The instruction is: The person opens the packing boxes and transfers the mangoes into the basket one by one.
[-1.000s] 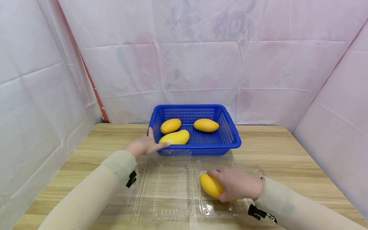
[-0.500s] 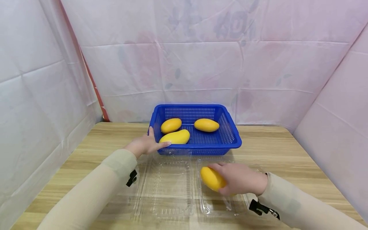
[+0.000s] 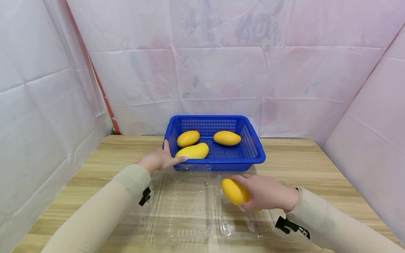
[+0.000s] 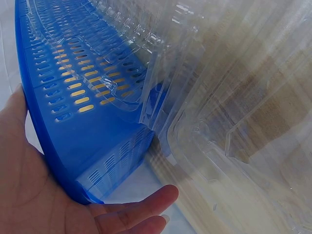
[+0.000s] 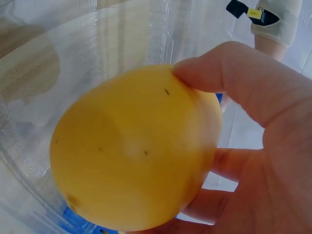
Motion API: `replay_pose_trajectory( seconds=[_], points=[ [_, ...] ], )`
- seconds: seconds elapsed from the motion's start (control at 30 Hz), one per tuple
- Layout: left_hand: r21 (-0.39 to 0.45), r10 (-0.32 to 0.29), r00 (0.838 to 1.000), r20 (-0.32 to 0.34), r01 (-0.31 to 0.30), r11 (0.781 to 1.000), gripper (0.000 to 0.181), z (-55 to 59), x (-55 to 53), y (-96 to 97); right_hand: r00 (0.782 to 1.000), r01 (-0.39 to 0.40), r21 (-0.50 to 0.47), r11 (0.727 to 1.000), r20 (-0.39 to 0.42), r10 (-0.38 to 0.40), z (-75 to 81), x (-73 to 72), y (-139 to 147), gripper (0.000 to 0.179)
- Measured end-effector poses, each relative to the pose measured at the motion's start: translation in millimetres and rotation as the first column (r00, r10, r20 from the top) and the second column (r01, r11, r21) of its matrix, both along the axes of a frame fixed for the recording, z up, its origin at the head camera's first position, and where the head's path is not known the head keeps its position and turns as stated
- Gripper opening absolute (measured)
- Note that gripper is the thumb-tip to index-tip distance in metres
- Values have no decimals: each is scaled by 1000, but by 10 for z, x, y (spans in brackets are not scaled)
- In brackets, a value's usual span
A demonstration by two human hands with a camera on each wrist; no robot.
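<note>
In the head view my right hand (image 3: 267, 192) grips a yellow mango (image 3: 235, 191) over the right compartment of a clear plastic clamshell box (image 3: 190, 211). The right wrist view shows the thumb (image 5: 204, 70) on one side of the mango (image 5: 136, 151) and fingers curled on the other. My left hand (image 3: 159, 160) rests at the near left corner of a blue plastic basket (image 3: 218, 161), fingers straight, thumb along the near rim. Seen from the left wrist, the palm lies against the basket rim (image 4: 53, 170). Inside the basket are three mangoes, one of them a paler yellow mango (image 3: 193, 151).
The clear boxes lie side by side on a wood-grain table (image 3: 300, 165), close in front of the basket; their edges are hard to make out. White patterned cloth (image 3: 221, 77) hangs behind and on both sides.
My right hand has lifted slightly and moved a little away from me, carrying the mango up from the clear box. The left hand and the basket have stayed put.
</note>
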State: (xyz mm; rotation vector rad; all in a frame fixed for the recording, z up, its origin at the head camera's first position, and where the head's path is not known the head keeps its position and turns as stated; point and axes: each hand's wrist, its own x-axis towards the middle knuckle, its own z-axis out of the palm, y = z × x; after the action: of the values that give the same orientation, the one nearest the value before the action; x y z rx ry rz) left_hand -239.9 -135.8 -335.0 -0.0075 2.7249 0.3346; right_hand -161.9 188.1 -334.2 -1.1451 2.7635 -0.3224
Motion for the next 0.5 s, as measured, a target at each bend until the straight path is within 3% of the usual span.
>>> replay_pose_trajectory(
  seconds=[0.5],
  points=[
    [9,5,1000,5,-5,1000,125,13,9,4,1000,13,-13,1000,-3,-13,93,-46,32,69]
  ],
)
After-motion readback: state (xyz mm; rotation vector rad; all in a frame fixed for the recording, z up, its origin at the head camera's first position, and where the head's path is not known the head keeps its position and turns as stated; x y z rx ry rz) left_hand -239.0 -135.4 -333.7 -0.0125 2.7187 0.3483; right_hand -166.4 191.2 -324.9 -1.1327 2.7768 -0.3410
